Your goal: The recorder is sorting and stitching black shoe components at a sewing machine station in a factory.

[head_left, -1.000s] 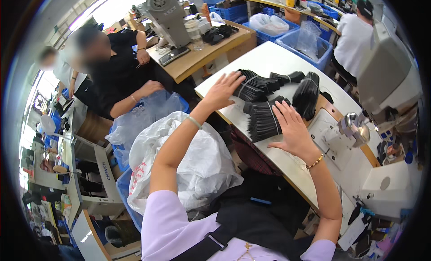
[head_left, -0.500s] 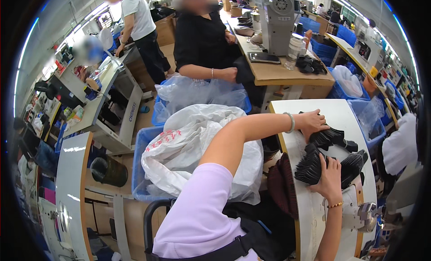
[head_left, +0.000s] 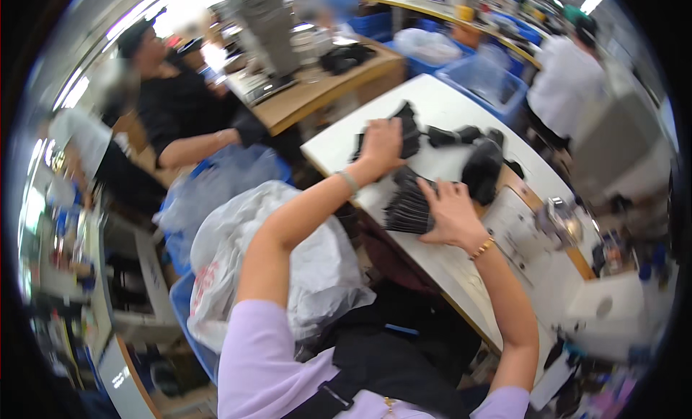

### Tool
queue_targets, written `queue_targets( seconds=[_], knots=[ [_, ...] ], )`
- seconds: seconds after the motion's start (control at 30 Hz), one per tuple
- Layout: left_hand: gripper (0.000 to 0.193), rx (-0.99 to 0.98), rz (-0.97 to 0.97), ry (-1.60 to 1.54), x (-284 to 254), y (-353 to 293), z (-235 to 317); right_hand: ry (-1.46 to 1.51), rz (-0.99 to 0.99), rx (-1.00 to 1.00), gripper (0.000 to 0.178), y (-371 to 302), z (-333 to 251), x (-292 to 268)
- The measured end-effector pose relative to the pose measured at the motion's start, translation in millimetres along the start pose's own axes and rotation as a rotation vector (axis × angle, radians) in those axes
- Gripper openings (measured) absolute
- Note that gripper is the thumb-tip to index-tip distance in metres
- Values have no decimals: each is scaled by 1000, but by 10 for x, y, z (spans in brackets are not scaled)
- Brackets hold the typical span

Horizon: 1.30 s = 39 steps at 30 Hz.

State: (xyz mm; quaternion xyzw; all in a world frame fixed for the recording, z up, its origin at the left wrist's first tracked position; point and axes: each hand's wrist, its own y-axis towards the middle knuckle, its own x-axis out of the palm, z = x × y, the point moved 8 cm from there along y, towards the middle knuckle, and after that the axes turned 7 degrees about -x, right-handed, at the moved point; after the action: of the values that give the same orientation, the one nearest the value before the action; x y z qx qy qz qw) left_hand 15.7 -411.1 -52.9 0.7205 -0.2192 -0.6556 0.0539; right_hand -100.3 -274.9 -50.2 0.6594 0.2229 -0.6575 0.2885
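Two fanned stacks of thin black pieces, of a material I cannot make out, lie on the white sewing table. My left hand (head_left: 382,146) grips the farther stack (head_left: 409,129), its fingers bent over the top. Against the right edge of the nearer stack (head_left: 408,206) rests my right hand (head_left: 455,216), open with its fingers spread. Beyond the right hand lie a rounded black bundle (head_left: 481,170) and a smaller black bundle (head_left: 453,136).
A sewing machine (head_left: 559,221) stands on the right of the white table (head_left: 346,134). At left, a white plastic sack (head_left: 277,235) fills a blue crate (head_left: 189,314). A person in black (head_left: 173,105) sits by a brown-topped table (head_left: 324,95); another in white (head_left: 569,77) is at far right.
The view has swung right, bringing the sewing machine further in. My left hand has shifted onto the farther stack. My right hand stays at the nearer stack, which has opened away from the other.
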Motion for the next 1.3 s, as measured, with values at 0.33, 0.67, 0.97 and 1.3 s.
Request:
queue_targets(
  seconds=[0.33, 0.67, 0.97, 1.3],
  knots=[
    [73, 206, 35, -381, -475, -101, 410, -40, -82, 336, 112, -917, -205, -7],
    [120, 49, -444, -646, -270, 729, 1981, -73, 141, 399, 110, -862, -323, -25],
    [115, 98, -687, -1000, 56, 773, 1729, -26, 170, 384, 117, -1038, -207, -68],
    [104, -93, -875, -1608, -27, 943, 1309, 371, 219, 404, 111, -1216, 199, -229]
  ],
)
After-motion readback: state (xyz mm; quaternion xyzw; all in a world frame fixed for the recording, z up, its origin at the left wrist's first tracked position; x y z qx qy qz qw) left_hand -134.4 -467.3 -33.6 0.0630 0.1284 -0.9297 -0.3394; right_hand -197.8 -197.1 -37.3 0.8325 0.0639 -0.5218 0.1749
